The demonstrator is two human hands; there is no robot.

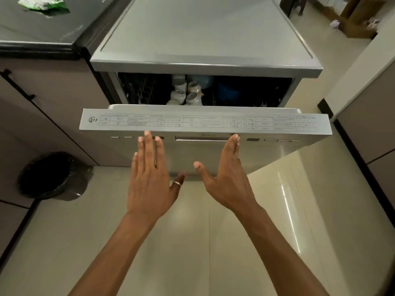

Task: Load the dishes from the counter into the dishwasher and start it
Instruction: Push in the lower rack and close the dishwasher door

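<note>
The silver dishwasher [203,45] stands in front of me with its door [205,121] partly ajar, tilted toward me. Through the gap I see several white cups [186,92] and a blue dish [229,89] on the upper rack. My left hand [149,176] is flat, fingers straight, its fingertips against the door's outer face just under the top edge. My right hand [226,171] is also flat with straight fingers, fingertips at the door's front near the handle recess [201,139]. Neither hand holds anything.
A dark countertop [42,24] with a green-and-white packet [42,4] is at the left, cabinets below it. A black bin [53,176] stands on the floor at the left. A wall and cabinet lie to the right; pale tiled floor [192,242] is under me.
</note>
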